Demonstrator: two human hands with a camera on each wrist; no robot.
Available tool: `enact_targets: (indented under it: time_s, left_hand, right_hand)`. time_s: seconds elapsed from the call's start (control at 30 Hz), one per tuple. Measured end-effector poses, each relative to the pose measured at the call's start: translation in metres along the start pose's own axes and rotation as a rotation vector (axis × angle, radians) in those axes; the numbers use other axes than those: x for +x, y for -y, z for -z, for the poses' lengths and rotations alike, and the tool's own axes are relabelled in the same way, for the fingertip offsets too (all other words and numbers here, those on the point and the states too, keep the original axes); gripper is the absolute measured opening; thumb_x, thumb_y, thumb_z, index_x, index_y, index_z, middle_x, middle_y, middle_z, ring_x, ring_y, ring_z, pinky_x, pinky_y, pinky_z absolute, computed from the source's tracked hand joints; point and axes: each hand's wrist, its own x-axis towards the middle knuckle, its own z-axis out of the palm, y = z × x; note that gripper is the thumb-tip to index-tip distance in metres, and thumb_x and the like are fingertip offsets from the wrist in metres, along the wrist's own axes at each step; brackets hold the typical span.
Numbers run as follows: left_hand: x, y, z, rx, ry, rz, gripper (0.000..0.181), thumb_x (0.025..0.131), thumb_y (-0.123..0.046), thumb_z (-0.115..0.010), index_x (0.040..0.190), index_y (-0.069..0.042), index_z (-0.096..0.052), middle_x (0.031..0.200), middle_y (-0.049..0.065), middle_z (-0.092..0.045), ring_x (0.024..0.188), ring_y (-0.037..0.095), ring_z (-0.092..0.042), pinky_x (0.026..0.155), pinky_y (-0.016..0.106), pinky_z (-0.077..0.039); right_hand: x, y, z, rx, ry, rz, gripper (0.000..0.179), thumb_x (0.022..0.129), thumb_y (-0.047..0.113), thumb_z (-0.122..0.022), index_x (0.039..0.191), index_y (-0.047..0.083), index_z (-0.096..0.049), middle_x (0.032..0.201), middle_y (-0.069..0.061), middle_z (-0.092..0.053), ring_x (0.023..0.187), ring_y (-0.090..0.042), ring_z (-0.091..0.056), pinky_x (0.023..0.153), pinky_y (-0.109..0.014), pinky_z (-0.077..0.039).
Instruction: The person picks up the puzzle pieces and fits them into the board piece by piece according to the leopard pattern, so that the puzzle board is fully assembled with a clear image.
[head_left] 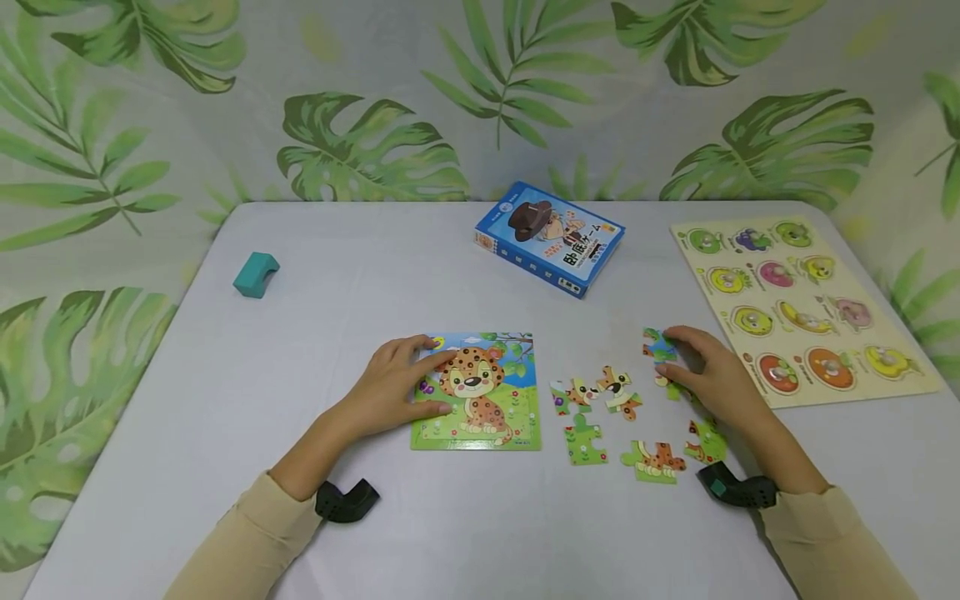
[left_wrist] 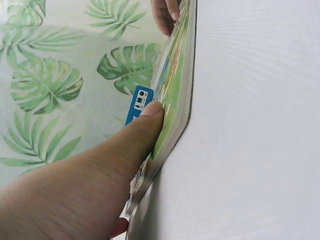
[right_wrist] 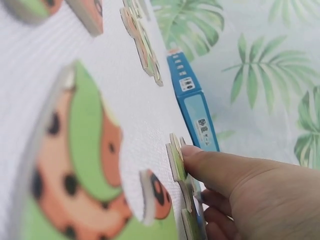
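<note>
My left hand rests on the left side of a square puzzle board with a leopard cub picture. Its index finger and thumb lie stretched over the picture; in the left wrist view the thumb presses flat on the board's face. At the right, my right hand pinches a blue and green puzzle piece between thumb and fingers. Its thumb is right at the piece's edge in the right wrist view, with the other fingertips partly hidden. Loose puzzle pieces lie between the hands, with spotted pieces among them.
A blue game box lies at the back middle. On the right is a pale board with knobbed fruit and vegetable pieces. A teal block sits at the back left. Beyond the white table's back edge hangs a leaf-patterned cloth.
</note>
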Motion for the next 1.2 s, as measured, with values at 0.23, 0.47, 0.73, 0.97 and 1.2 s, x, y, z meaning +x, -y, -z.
enact_targets:
  time_s: [0.23,0.47,0.73,0.97,1.2]
  left_hand:
    - [0.000,0.000,0.000,0.000,-0.001,-0.002,0.070,0.077,-0.059,-0.057,0.137,-0.028,-0.038,0.136,0.008,-0.031,0.124,0.032,-0.023,0.102,0.048,-0.013]
    - [-0.001,0.000,0.000,0.004,0.001,-0.007,0.070,0.078,-0.058,-0.057,0.138,-0.028,-0.037,0.136,0.008,-0.032,0.124,0.032,-0.024,0.102,0.048,-0.014]
    - [0.000,0.002,-0.002,0.017,-0.014,-0.025,0.070,0.078,-0.062,-0.052,0.138,-0.029,-0.036,0.135,0.007,-0.033,0.123,0.031,-0.025,0.102,0.048,-0.014]
    - [0.001,0.001,-0.002,0.041,-0.021,-0.040,0.070,0.079,-0.062,-0.052,0.138,-0.027,-0.037,0.134,0.006,-0.033,0.123,0.029,-0.024,0.103,0.049,-0.007]
    - [0.006,-0.010,-0.003,0.031,-0.031,-0.079,0.076,0.079,-0.060,-0.053,0.134,-0.009,-0.042,0.135,0.007,-0.037,0.126,0.023,-0.027,0.107,0.040,-0.007]
  right_hand:
    - [-0.001,0.004,0.000,-0.040,-0.063,0.028,0.049,0.083,0.022,-0.066,0.122,-0.003,-0.048,0.128,-0.025,-0.039,0.117,-0.044,-0.035,0.091,-0.056,-0.031]
    - [-0.004,0.009,0.001,0.004,-0.143,0.006,0.046,0.084,0.019,-0.065,0.123,0.002,-0.050,0.128,-0.021,-0.038,0.104,-0.045,-0.046,0.080,-0.055,-0.041]
    - [-0.007,0.037,0.005,0.073,-0.226,0.072,0.045,0.081,0.017,-0.068,0.122,0.008,-0.054,0.126,-0.012,-0.040,0.107,-0.032,-0.043,0.089,-0.047,-0.037]
    - [-0.013,0.079,0.000,0.063,-0.213,0.265,0.050,0.073,0.002,-0.073,0.120,0.006,-0.056,0.122,-0.007,-0.045,0.103,-0.022,-0.043,0.084,-0.015,-0.032]
    - [-0.005,0.116,-0.018,0.112,-0.138,0.403,0.052,0.071,0.004,-0.075,0.119,0.004,-0.055,0.120,-0.005,-0.045,0.111,-0.018,-0.040,0.091,-0.016,-0.032]
